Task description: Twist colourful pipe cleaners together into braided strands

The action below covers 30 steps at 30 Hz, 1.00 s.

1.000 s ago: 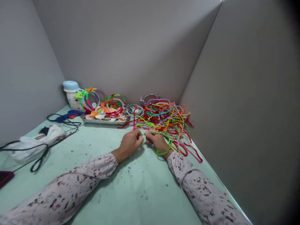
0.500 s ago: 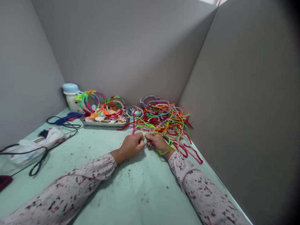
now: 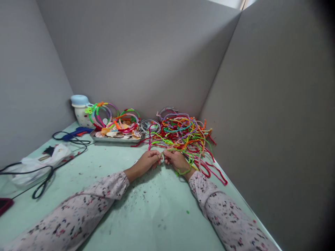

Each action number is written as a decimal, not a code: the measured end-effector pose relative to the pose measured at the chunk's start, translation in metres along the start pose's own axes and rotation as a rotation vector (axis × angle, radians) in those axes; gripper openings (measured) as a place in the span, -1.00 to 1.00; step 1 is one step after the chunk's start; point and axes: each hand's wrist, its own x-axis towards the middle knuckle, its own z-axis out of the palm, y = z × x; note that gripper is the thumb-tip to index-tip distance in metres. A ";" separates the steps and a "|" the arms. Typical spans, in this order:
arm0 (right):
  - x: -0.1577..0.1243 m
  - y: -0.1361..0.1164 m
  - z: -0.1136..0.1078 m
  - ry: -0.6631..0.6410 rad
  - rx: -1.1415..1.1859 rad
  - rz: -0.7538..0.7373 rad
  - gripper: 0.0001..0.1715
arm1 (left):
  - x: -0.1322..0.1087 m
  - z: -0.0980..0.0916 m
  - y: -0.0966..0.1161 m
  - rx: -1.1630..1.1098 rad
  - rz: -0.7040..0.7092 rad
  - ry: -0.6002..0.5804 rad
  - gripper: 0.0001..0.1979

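Note:
Close together above the table, both my hands are closed in pinches. My left hand (image 3: 149, 161) has its thumb and fingertips on the end of a light-green pipe cleaner (image 3: 188, 168). My right hand (image 3: 176, 160) pinches the same pipe cleaner, whose long free part loops over the back of that hand and down by the wrist. The exact spot between the fingertips is small and partly hidden. Just behind my right hand lies a tangled heap of coloured pipe cleaners (image 3: 180, 127).
A metal tray (image 3: 117, 140) holds shells and colourful wrapped hoops (image 3: 103, 113). Coiled wire (image 3: 150, 125) lies beside it. Left are a blue-lidded jar (image 3: 81, 111), a blue glue gun (image 3: 75, 133), black cables (image 3: 48, 174) and a white plastic bag (image 3: 34, 165). Grey partitions enclose the table.
My left hand has turned slightly, its fingers now more extended toward the right hand. My right hand stays almost in place with the green pipe cleaner. The view has shifted a little.

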 end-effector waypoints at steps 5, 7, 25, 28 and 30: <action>-0.001 0.000 0.000 0.006 -0.016 -0.004 -0.55 | -0.001 -0.002 0.002 -0.085 -0.041 0.005 -0.82; -0.002 -0.001 0.000 0.001 -0.014 -0.007 -0.55 | 0.000 -0.003 0.003 -0.139 -0.048 0.008 -0.83; -0.001 0.005 -0.002 -0.036 -0.062 -0.045 -0.58 | 0.003 -0.002 0.002 0.078 -0.016 0.039 -0.85; 0.001 0.005 -0.002 -0.020 -0.060 -0.012 -0.57 | -0.001 0.000 0.008 0.402 0.145 0.153 -0.88; 0.001 0.005 -0.001 -0.011 -0.063 0.002 -0.55 | -0.005 0.002 0.013 0.638 0.220 0.211 -0.89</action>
